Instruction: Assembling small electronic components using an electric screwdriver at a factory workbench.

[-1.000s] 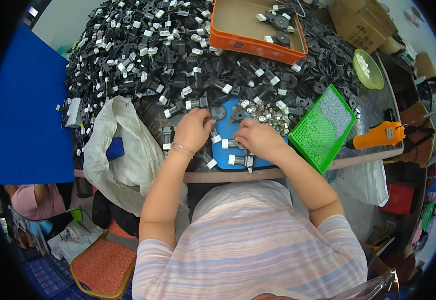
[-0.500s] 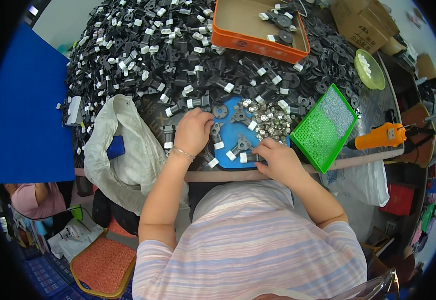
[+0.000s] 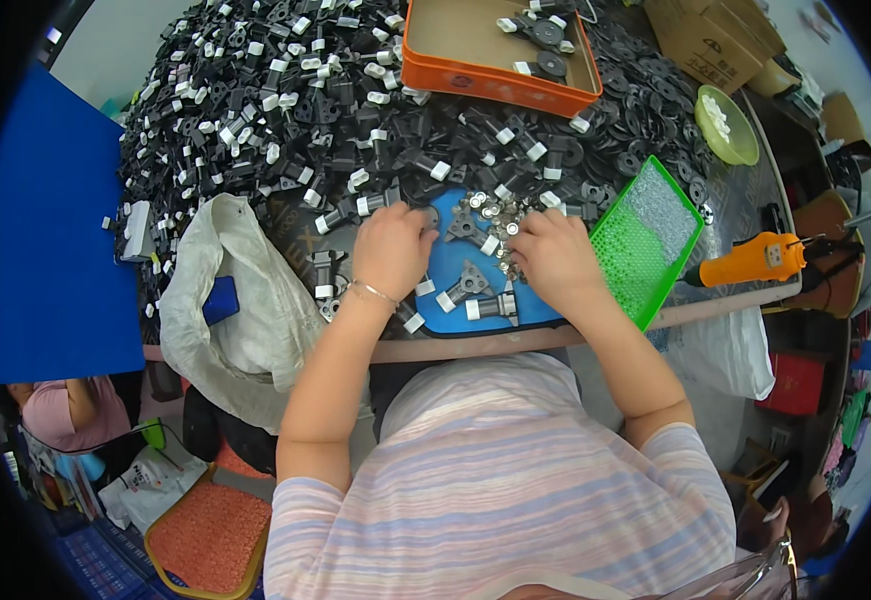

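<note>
On a blue mat (image 3: 443, 262) at the table edge lie several black plastic brackets with white ends, among them one bracket (image 3: 469, 284) in the middle and another bracket (image 3: 496, 306) near the front. My left hand (image 3: 392, 250) is at the mat's left side, fingers curled down beside a black disc, which they partly cover; whatever is in the fingertips is hidden. Bent over small round metal pieces (image 3: 497, 207) on the mat's right side, my right hand (image 3: 559, 262) has its fingertips drawn together among them. What it pinches cannot be made out.
Black parts with white ends (image 3: 286, 100) are heaped across the back. An orange box (image 3: 501, 90) stands behind. To the right are a green tray (image 3: 653, 245) of tiny metal pieces, an orange power tool (image 3: 753, 260) and a yellow-green bowl (image 3: 728, 125). A white sack (image 3: 196, 290) hangs left.
My right hand has left the front bracket, which stays on the mat, and moved up onto the metal pieces. My left hand has shifted slightly right toward the black disc. The view has shifted slightly.
</note>
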### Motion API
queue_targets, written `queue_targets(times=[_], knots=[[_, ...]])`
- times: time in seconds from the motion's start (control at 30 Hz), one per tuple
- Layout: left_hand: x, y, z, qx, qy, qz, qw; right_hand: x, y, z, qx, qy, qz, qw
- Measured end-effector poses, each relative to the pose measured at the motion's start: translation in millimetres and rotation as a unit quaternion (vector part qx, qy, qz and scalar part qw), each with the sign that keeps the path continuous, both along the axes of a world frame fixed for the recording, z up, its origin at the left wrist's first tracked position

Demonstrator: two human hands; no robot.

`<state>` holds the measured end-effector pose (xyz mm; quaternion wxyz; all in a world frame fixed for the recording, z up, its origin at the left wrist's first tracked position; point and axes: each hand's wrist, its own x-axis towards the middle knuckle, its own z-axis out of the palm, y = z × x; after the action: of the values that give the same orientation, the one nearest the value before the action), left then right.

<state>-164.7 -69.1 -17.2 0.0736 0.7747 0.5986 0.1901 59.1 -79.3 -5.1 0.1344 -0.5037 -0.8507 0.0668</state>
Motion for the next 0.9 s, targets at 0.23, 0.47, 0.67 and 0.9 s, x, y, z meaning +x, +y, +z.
queue_targets(times=[0.23, 0.47, 0.67, 0.9], knots=[[-2, -32, 6, 0.034, -0.103, -0.012, 0.994, -5, 7, -10, 0.034, -0.083, 0.028, 0.996], [10, -47, 1, 0.014, -0.247, -0.015, 0.969, -3, 6, -12, 0.084, -0.029, 0.015, 0.996], [32, -54, -2, -0.242, -0.693, 0.057, 0.677, -22, -11, 12, 0.162, 0.251, 0.053, 0.953], [37, -55, -8, -0.310, -0.852, 0.020, 0.422, -31, -16, -2, 0.137, 0.333, 0.070, 0.930]])
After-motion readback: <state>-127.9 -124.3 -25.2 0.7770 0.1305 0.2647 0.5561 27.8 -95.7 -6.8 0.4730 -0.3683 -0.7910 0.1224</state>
